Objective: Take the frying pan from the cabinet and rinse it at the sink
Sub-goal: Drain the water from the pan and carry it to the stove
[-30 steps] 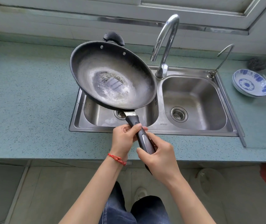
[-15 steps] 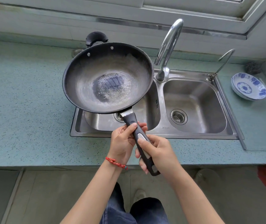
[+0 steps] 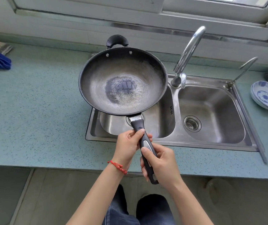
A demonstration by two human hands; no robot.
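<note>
I have the dark, round, worn metal frying pan (image 3: 123, 81) hovering over the steel sink's left basin (image 3: 159, 125), left hand (image 3: 128, 146) and right hand (image 3: 161, 166) both wrapped round its long black handle (image 3: 143, 143), which I judge the only sensible hold on something this rigid, front-heavy and possibly slick.

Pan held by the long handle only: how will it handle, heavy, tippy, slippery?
Pan is likely front-heavy: wide metal bowl far beyond the handle, both hands gripping. Probably rigid. A shiny patch inside may be water, so it could be slick.
</note>
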